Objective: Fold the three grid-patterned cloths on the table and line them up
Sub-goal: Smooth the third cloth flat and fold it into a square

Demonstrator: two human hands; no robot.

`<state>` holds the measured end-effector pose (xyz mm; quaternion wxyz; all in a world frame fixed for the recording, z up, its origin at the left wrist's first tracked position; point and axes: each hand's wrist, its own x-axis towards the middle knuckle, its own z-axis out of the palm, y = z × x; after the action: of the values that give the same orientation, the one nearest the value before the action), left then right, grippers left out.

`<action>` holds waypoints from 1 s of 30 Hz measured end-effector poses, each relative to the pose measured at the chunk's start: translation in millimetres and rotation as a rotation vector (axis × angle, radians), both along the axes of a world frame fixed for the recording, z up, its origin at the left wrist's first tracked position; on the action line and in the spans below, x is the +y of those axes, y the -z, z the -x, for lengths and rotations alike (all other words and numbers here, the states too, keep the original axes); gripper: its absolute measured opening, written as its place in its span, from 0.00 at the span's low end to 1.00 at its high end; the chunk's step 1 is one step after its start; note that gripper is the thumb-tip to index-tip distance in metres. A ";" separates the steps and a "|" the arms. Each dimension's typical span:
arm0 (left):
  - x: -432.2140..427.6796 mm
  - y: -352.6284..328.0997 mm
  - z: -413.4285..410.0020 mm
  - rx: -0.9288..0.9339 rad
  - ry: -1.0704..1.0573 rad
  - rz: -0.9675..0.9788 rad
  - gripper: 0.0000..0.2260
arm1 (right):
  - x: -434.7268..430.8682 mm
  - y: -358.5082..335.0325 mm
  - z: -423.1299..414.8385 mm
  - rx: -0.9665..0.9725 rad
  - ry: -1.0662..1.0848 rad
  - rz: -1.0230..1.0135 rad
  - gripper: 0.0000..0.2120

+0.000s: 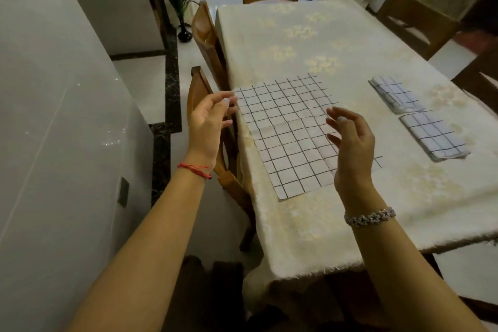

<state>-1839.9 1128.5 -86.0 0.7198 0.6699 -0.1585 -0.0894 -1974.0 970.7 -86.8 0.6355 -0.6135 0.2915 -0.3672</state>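
From the head view we count two cloths done, the far folded cloth (pixel 394 94) and near folded cloth (pixel 433 136) lined up on the table's (pixel 310 43) right, while the third cloth (pixel 291 127) lies unfolded under our left hand (pixel 207 121) and right hand (pixel 350 143), both loosely spread, grasping nothing.

A table (pixel 296 35) draped in cream flowered fabric holds a flat grid cloth (pixel 293 127) at the frame's centre, a folded grid cloth (pixel 394 94) at centre right, and a second folded grid cloth (pixel 433 136) just below it.
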 end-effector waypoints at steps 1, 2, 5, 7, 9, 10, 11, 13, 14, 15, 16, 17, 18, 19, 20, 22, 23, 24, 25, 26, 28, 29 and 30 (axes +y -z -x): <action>-5.7 -1.0 -9.2 0.004 0.023 0.012 0.09 | -2.4 0.6 -4.1 0.002 0.027 -0.001 0.11; -11.5 -2.3 -19.4 0.006 0.045 0.021 0.09 | -4.4 1.3 -9.3 0.000 0.054 -0.004 0.11; -27.3 -6.9 -51.6 0.029 0.126 0.037 0.08 | -6.6 2.5 -30.1 -0.002 0.139 -0.005 0.11; -35.6 -6.9 -74.3 0.048 0.194 0.044 0.08 | -3.0 1.8 -48.0 -0.006 0.201 -0.007 0.11; -42.1 -4.7 -100.3 0.057 0.270 0.026 0.09 | 3.0 2.6 -67.4 -0.021 0.281 -0.022 0.10; -43.5 -3.8 -113.7 0.061 0.306 0.017 0.09 | 7.5 2.5 -77.2 -0.029 0.322 -0.030 0.10; -44.2 -3.7 -127.4 0.064 0.342 0.013 0.10 | 12.3 1.9 -87.4 -0.036 0.359 -0.030 0.10; -44.4 -4.6 -153.1 0.062 0.420 -0.005 0.10 | 21.0 0.6 -106.6 -0.044 0.425 -0.031 0.10; -43.1 -5.0 -164.3 0.059 0.454 -0.021 0.10 | 26.3 0.0 -114.3 -0.045 0.460 -0.040 0.10; -41.5 -5.4 -175.5 0.054 0.486 -0.034 0.10 | 31.2 -0.2 -121.2 -0.052 0.495 -0.049 0.10; -40.6 -6.1 -185.8 0.046 0.519 -0.043 0.10 | 36.0 -0.3 -126.8 -0.062 0.530 -0.056 0.10; -40.1 -6.6 -195.0 0.041 0.549 -0.051 0.10 | 40.6 -0.4 -131.2 -0.067 0.561 -0.060 0.10; -39.9 -7.2 -203.9 0.041 0.574 -0.058 0.09 | 45.3 -0.1 -135.2 -0.064 0.588 -0.063 0.10; -39.9 -7.6 -211.5 0.040 0.594 -0.061 0.09 | 49.6 0.7 -138.9 -0.060 0.610 -0.064 0.10; -40.6 -7.8 -218.3 0.036 0.611 -0.060 0.09 | 53.0 1.8 -142.3 -0.055 0.627 -0.061 0.10; -43.1 -6.5 -228.5 0.031 0.647 -0.062 0.08 | 57.5 4.6 -147.7 -0.035 0.653 -0.059 0.10; -44.3 -4.5 -232.2 0.032 0.663 -0.067 0.08 | 58.6 6.3 -149.5 -0.023 0.666 -0.062 0.10; -45.6 -2.1 -235.2 0.032 0.678 -0.075 0.08 | 59.2 8.0 -151.0 -0.013 0.679 -0.065 0.10; -47.0 0.0 -237.9 0.027 0.694 -0.085 0.08 | 58.9 9.6 -152.6 -0.008 0.692 -0.067 0.10; -48.8 1.9 -240.4 0.017 0.712 -0.098 0.08 | 58.2 11.1 -154.3 -0.004 0.705 -0.070 0.10; -52.9 5.5 -246.4 0.001 0.748 -0.126 0.08 | 56.4 14.4 -157.8 0.003 0.729 -0.075 0.10; -55.8 7.2 -250.0 -0.006 0.767 -0.135 0.08 | 54.6 16.6 -159.1 0.005 0.739 -0.074 0.09; -59.0 8.8 -254.1 -0.014 0.783 -0.142 0.07 | 53.0 19.3 -159.9 0.008 0.749 -0.073 0.09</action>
<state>-1585.8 1069.5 -94.8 0.5822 0.6075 -0.4001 -0.3632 -1814.0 1023.7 -106.2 0.4773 -0.4427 0.5109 -0.5614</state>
